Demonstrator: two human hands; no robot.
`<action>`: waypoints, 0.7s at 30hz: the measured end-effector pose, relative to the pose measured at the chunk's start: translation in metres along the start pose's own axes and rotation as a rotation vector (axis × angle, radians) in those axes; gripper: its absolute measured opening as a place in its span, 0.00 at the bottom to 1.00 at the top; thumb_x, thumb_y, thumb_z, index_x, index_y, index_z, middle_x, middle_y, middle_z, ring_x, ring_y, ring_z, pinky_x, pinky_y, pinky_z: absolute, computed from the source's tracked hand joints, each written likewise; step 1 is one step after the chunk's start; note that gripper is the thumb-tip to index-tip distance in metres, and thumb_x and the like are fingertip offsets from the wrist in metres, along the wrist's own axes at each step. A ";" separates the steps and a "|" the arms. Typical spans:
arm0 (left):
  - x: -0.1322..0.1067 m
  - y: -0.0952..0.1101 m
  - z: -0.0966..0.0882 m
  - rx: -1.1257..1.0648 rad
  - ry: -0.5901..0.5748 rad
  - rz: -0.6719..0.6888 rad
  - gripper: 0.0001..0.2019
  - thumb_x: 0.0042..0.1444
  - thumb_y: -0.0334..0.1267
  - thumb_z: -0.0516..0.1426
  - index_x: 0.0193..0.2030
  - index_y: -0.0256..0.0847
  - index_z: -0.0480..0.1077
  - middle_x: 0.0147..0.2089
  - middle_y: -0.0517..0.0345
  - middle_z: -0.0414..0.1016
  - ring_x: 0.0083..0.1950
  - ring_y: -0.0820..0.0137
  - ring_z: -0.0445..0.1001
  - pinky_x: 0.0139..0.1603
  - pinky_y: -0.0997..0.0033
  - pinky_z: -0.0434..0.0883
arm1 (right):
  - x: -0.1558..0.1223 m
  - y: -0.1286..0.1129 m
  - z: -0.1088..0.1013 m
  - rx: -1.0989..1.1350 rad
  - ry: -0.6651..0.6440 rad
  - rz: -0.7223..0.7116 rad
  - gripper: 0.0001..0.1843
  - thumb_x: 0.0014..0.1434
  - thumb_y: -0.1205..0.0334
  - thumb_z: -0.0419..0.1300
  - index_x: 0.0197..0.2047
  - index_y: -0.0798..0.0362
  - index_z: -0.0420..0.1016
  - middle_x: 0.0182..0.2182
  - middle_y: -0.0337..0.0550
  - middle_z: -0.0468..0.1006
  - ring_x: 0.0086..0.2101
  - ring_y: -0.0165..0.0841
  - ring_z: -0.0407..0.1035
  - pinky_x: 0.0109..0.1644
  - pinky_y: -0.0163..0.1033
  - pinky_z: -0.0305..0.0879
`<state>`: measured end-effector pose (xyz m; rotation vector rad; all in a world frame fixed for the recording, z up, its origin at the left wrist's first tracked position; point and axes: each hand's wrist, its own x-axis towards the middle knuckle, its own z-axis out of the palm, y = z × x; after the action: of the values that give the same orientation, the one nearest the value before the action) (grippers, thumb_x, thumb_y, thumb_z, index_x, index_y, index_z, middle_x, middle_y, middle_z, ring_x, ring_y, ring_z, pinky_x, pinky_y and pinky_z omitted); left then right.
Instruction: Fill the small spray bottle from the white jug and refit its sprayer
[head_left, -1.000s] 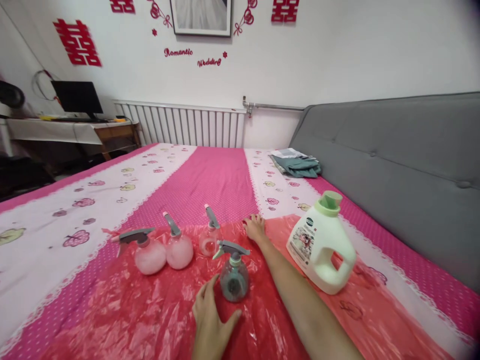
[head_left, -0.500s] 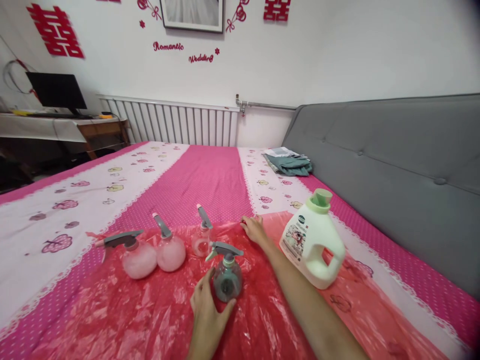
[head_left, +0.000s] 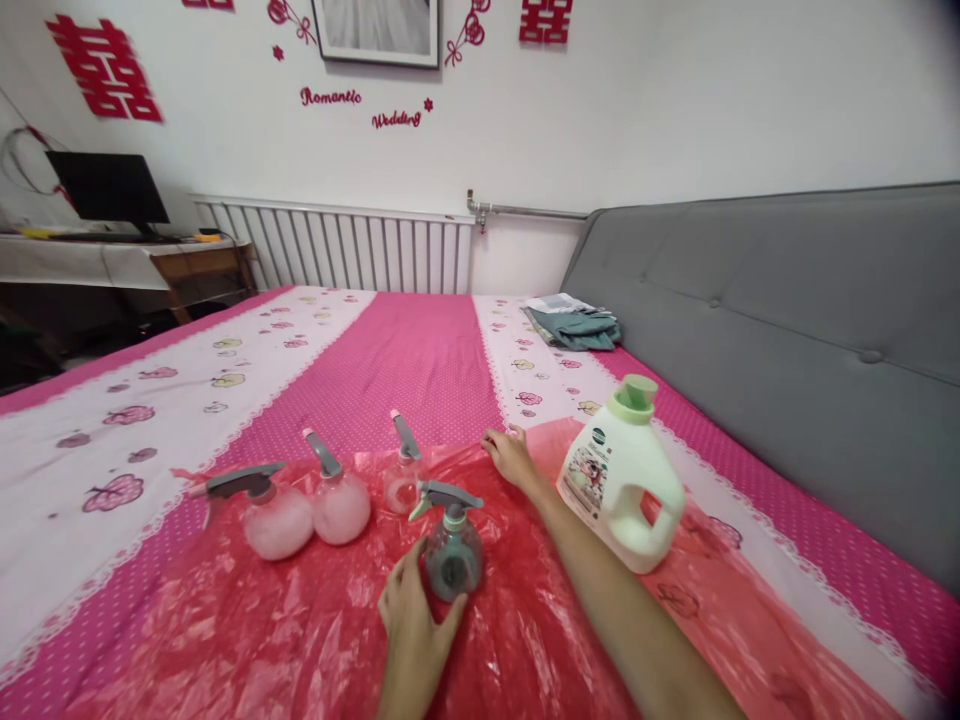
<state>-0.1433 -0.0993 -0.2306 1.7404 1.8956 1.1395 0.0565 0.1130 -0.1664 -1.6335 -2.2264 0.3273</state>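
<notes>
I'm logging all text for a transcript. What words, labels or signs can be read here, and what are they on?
"Romantic": red script sticker on the white wall.
"Wedding": second red script sticker, beside it.
"囍": large red paper cut-out, wall's left; a second cut-out by the framed picture.
White plastic detergent jug: label too small to read.
Grey-green spray bottle: no text seen.
</notes>
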 end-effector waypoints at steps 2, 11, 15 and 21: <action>0.000 0.001 0.000 0.012 0.000 -0.007 0.34 0.55 0.50 0.58 0.66 0.35 0.64 0.65 0.36 0.71 0.68 0.41 0.67 0.66 0.39 0.63 | 0.001 -0.001 -0.002 0.011 -0.014 0.007 0.22 0.68 0.51 0.62 0.60 0.52 0.72 0.58 0.49 0.75 0.52 0.40 0.74 0.55 0.52 0.75; -0.001 0.002 -0.002 0.066 -0.003 -0.025 0.35 0.55 0.51 0.57 0.67 0.34 0.63 0.66 0.36 0.70 0.69 0.40 0.65 0.68 0.38 0.60 | 0.003 -0.002 0.000 0.066 -0.208 -0.018 0.20 0.68 0.51 0.61 0.60 0.51 0.73 0.58 0.49 0.75 0.52 0.39 0.74 0.55 0.51 0.75; -0.001 0.003 -0.003 0.086 -0.021 -0.029 0.35 0.55 0.51 0.57 0.67 0.35 0.63 0.67 0.37 0.70 0.69 0.41 0.65 0.67 0.39 0.61 | 0.006 -0.004 0.003 0.090 -0.259 -0.025 0.20 0.68 0.51 0.61 0.59 0.50 0.73 0.58 0.48 0.75 0.52 0.39 0.74 0.56 0.51 0.75; -0.001 0.000 -0.002 0.091 -0.027 -0.014 0.35 0.55 0.51 0.57 0.68 0.36 0.63 0.68 0.38 0.70 0.69 0.41 0.65 0.66 0.39 0.61 | 0.005 -0.003 0.001 0.099 -0.273 0.004 0.19 0.69 0.51 0.61 0.59 0.50 0.73 0.58 0.49 0.75 0.52 0.39 0.74 0.56 0.51 0.75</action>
<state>-0.1442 -0.1005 -0.2293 1.7778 1.9690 1.0341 0.0524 0.1167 -0.1652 -1.6239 -2.3571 0.6879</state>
